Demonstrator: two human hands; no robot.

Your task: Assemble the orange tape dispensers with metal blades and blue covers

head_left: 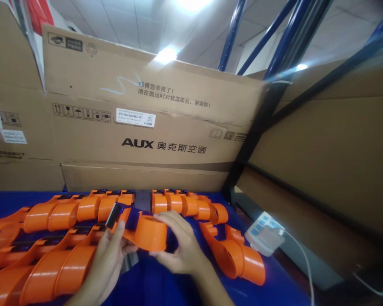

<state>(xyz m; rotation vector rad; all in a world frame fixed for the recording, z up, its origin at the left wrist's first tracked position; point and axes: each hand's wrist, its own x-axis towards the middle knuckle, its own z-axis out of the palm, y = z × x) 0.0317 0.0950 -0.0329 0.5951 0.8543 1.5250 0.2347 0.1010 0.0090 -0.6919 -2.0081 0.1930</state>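
Observation:
An orange tape dispenser (151,233) with a dark blue part and a black toothed edge is held up between both hands, above the blue table surface. My left hand (113,250) grips its front end, thumb on top near the black edge. My right hand (177,242) is wrapped round the right side of its round orange hub, thumb below and fingers above. Rows of similar orange dispensers (64,214) stand behind and to the left of my left hand. Another row (190,205) lies just beyond my right hand.
Two orange pieces (253,263) lie at the right by a white power strip (264,233) with a cable. A large cardboard sheet (92,140) stands behind the blue table (153,282). A dark rack post (258,123) rises at the right, beside more cardboard.

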